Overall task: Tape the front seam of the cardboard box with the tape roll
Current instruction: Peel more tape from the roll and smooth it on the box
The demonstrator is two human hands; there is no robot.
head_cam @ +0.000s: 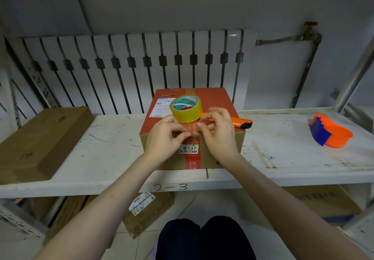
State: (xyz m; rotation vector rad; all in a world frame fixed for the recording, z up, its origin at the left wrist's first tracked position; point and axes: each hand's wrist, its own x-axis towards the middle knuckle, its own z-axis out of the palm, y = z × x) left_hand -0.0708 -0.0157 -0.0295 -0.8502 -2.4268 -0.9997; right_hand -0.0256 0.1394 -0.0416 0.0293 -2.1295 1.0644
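Early stage: tape roll (186, 109) sits on the box (192, 130) top, both hands, left hand (164, 138) and right hand (217, 133), pinch the tape end at the box's front top edge, front seam apparently not yet taped.

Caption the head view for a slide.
Both hands, left hand and right hand, pinch tape at the cardboard box front edge, tape roll resting on top.

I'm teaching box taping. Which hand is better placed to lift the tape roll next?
Probably the right hand: its fingers already touch the tape roll on the cardboard box, while the left hand pinches at the seam tape lower down.
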